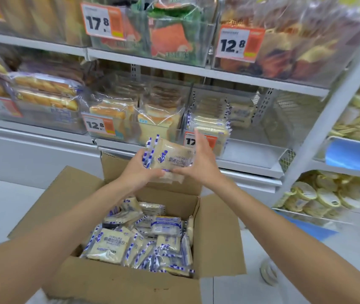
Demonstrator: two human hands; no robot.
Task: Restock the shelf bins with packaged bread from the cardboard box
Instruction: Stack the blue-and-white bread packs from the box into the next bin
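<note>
As far as the head view showed, the job was judged approx. mid-way. The cardboard box (pixel 82 194) on the floor was well filled w/ loosely heaped bread packs (pixel 144 242). The clear shelf bin (pixel 255 151) at lower right was stocked only at its front left w/ a few same-type packs (pixel 211 129), the rest left bare. A small stack of packs (pixel 171 157) was held above the box, just in front of the bin's price tag (pixel 193 141). It was gripped by the left hand (pixel 140 170), fingers curled round it. The right hand (pixel 202 163) was laid against its right edge, fingers straight, thumb below. Neighbouring bins (pixel 130 119) were filled w/ other breads.
</note>
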